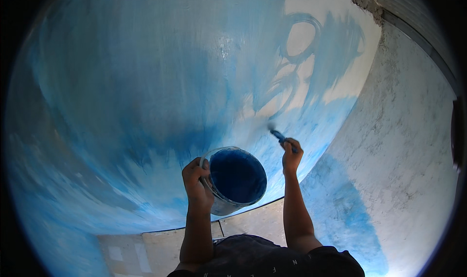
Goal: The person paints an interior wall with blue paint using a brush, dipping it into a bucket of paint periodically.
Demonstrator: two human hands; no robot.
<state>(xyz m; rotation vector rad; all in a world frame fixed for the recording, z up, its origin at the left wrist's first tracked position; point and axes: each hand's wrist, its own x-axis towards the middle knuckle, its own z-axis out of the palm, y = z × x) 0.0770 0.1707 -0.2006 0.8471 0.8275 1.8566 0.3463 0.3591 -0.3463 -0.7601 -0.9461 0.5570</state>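
My left hand (197, 184) is closed on the handle and side of a round pail (221, 206), whose inside is dark blue with paint. My right hand (292, 153) grips a paintbrush (280, 137) just right of the pail. The brush's blurred tip lies over a wall (160, 73) covered in pale and darker blue strokes; whether it touches the surface, I cannot tell. Looser blue-grey loops and patches on white show at the upper right of that wall.
A second wall (379, 141) on the right is mottled white with a blue lower patch, below a corrugated panel (413, 14) and metal edge. Pale boards (248, 218) lie along the bottom of the painted wall, behind my dark shirt (262, 262).
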